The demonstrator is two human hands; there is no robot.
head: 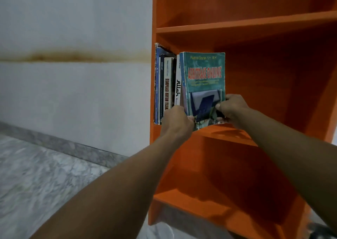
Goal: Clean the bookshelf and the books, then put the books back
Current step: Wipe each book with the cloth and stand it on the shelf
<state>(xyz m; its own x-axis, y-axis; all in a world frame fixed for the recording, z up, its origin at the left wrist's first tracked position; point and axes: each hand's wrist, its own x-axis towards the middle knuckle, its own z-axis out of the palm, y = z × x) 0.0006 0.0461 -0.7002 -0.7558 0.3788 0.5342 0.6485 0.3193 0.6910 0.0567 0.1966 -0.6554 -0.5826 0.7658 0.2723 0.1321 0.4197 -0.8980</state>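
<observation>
Both hands were on the green paperback [204,85], which stood upright on the middle board of the orange bookshelf [255,25]. Its cover faced out and its spine edge sat just beside the row of books [166,85] packed at the left end. The left hand [176,122] had its fingers curled round the lower spine corner. The right hand [232,111] pinched the lower outer corner between thumb and fingers.

The book looked thin and well worn, with scuffed edges and a frayed bottom corner, so it was probably light and rather floppy. That ragged corner was likely the weak spot, and a hard tug there could have creased or torn it. The spine side seemed the firmer place to hold. Turning it spine-out and sliding it against the white-spined neighbour probably called for a gentle push low down, so the cover wouldn't buckle.
</observation>
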